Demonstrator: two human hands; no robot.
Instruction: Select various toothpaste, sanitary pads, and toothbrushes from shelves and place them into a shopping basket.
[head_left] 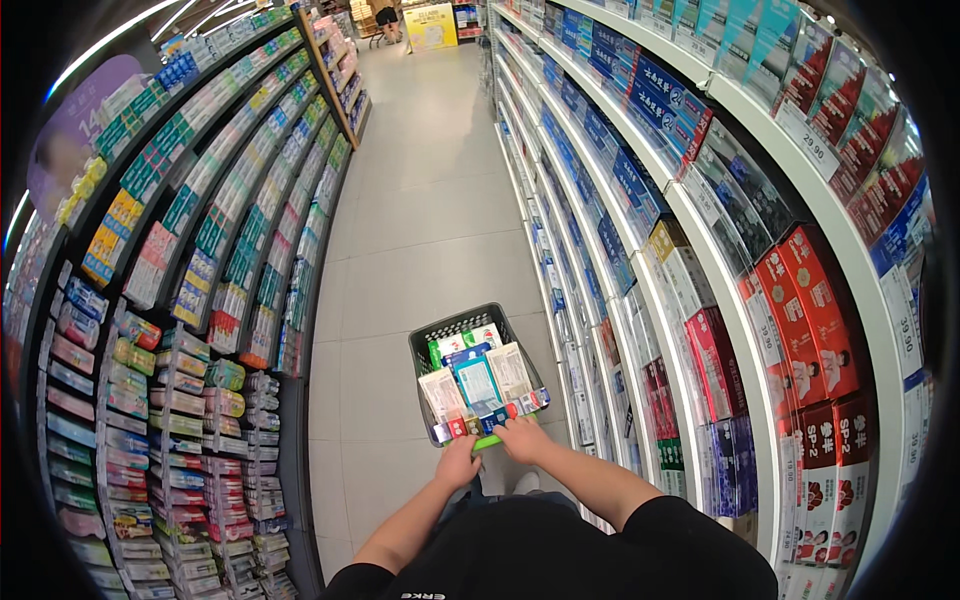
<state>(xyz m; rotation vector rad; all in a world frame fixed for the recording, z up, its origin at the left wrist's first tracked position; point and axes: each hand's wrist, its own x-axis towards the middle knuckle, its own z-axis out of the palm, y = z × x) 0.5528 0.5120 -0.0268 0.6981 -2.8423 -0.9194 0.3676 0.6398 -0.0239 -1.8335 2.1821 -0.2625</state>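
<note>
Both of my hands rest on the green handle [487, 442] of a dark grey shopping basket [428, 338] in front of me. My left hand [459, 462] is closed around the handle's left part, and my right hand [522, 438] grips it further right. Inside the basket lie several packages: a blue and white pack [478, 383] in the middle, a pale box [442, 394] on the left, another pale box [511, 370] on the right, and a green and white pack [448, 346] at the far end. Small red and blue packages sit close to the handle.
Shelves of boxed goods [640, 180] line the aisle's right side, very near my right arm. On the left stand shelves of small cartons [200, 190] and hanging packs [180, 430]. A tiled floor [420, 200] runs ahead to a yellow sign [432, 27], with a person [387, 18] beside it.
</note>
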